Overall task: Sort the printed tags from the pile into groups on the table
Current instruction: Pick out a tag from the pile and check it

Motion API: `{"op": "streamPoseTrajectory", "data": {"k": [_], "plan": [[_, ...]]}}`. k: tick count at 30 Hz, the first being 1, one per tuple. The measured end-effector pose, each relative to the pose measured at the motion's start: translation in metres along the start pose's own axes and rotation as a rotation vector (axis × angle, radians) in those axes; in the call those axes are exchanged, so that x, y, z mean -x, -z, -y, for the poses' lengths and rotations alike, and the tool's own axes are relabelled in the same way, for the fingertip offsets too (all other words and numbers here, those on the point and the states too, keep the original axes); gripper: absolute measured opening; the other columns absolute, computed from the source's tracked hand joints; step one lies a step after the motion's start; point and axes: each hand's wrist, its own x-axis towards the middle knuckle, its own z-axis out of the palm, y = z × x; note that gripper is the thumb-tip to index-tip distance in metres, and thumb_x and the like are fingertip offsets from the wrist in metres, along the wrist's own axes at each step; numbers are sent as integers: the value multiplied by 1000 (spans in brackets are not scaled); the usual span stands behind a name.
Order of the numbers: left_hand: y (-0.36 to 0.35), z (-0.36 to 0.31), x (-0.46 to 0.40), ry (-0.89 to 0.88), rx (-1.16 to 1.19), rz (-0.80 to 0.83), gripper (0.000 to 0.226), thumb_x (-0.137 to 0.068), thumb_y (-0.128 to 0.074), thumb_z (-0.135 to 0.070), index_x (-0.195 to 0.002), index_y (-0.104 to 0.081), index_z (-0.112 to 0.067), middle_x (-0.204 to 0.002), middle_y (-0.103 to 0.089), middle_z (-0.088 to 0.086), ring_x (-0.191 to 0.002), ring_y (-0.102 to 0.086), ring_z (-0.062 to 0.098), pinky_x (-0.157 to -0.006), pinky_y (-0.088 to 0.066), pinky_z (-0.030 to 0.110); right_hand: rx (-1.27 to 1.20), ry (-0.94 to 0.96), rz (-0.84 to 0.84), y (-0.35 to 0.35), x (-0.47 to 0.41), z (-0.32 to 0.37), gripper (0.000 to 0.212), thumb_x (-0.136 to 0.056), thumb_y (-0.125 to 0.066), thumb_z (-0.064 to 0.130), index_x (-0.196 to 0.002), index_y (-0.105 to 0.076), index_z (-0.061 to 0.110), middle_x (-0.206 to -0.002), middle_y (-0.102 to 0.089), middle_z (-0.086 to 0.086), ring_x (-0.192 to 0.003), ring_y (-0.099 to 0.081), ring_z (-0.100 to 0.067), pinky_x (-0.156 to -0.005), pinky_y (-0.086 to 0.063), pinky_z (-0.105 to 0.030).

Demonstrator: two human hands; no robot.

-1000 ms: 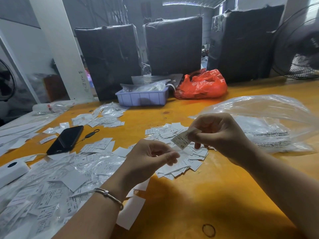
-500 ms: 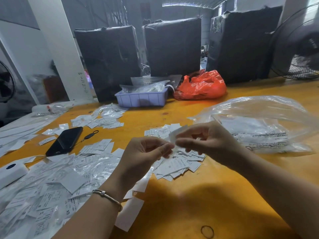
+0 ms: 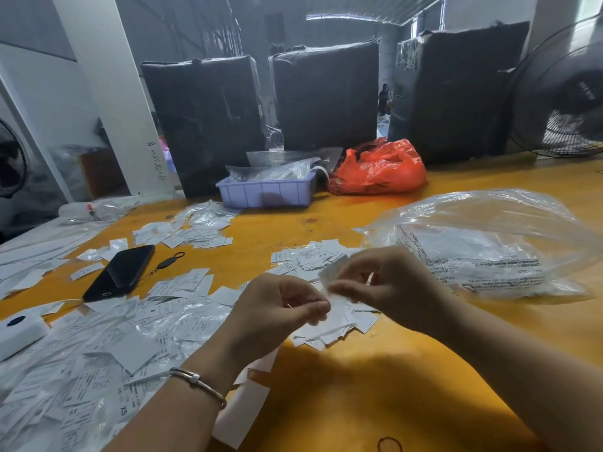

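A big pile of white printed tags in clear sleeves (image 3: 98, 360) covers the yellow table (image 3: 375, 386) at the lower left. A smaller group of loose tags (image 3: 313, 256) lies under and behind my hands. Another group (image 3: 195, 234) lies farther back left. My right hand (image 3: 388, 285) pinches a small tag (image 3: 332, 270), blurred by motion, above the middle group. My left hand (image 3: 280, 308) sits just left of it, fingers curled, fingertips meeting the tag's lower edge.
A black phone (image 3: 122, 272) with a strap lies left of centre. A white device (image 3: 19, 331) sits at the left edge. A large clear bag (image 3: 489, 243) lies right. A blue tray (image 3: 267, 192), an orange bag (image 3: 378, 169), black wrapped bundles and a fan (image 3: 567, 89) stand behind.
My hands have come together over the middle group. The tag in my right hand has dropped lower and now meets my left fingertips.
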Motion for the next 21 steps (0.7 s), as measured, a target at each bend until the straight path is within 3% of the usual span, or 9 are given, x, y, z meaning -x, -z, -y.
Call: {"op": "streamPoseTrajectory", "data": {"k": [2, 5, 7, 13, 16, 21], "plan": [[0, 0, -1, 0, 27, -39, 5, -82, -75, -15, -78, -76, -18, -71, -74, -1, -68, -70, 14, -66, -57, 24, -58, -16, -166, 4, 0, 0, 8, -81, -72, 9, -88, -75, 10, -72, -70, 3, -60, -64, -9, -56, -50, -23], [0, 0, 0, -14, 49, -97, 5, -81, -75, -14, -78, -76, -18, -72, -74, -1, -67, -69, 13, -66, -57, 23, -185, -27, -331, 13, -1, 2, 42, -85, -66, 0, -124, -58, 16, -82, -71, -2, -67, -68, -6, -58, -51, -14], [0, 0, 0, -30, 51, -112, 2, -77, -75, -22, -77, -75, -20, -71, -74, -2, -67, -69, 14, -67, -58, 24, -224, -31, -350, 17, -1, 6, 52, -85, -67, 3, -132, -50, 17, -88, -73, -3, -72, -70, -8, -63, -56, -18], [0, -1, 1, -53, 66, -115, 18, -70, -74, -33, -78, -76, -17, -74, -74, -4, -68, -69, 17, -68, -60, 27, -182, 42, -270, 14, 2, 15, 14, -83, -69, -2, -86, -63, 11, -75, -71, 2, -62, -68, -12, -54, -54, -40], [0, 0, 0, -58, 57, -118, 13, -71, -74, -34, -76, -76, -22, -73, -74, -6, -68, -69, 15, -66, -58, 23, -233, 58, -216, 15, 3, 15, 12, -80, -68, -9, -78, -65, 3, -67, -70, -2, -57, -67, -15, -52, -54, -44], [0, 1, 0, -36, 58, -131, 17, -72, -74, -36, -74, -76, -20, -70, -72, -11, -70, -69, 17, -66, -55, 19, -213, 77, -189, 14, 4, 17, 17, -74, -72, -5, -79, -67, 9, -70, -71, 4, -56, -67, -11, -51, -55, -36]]}}
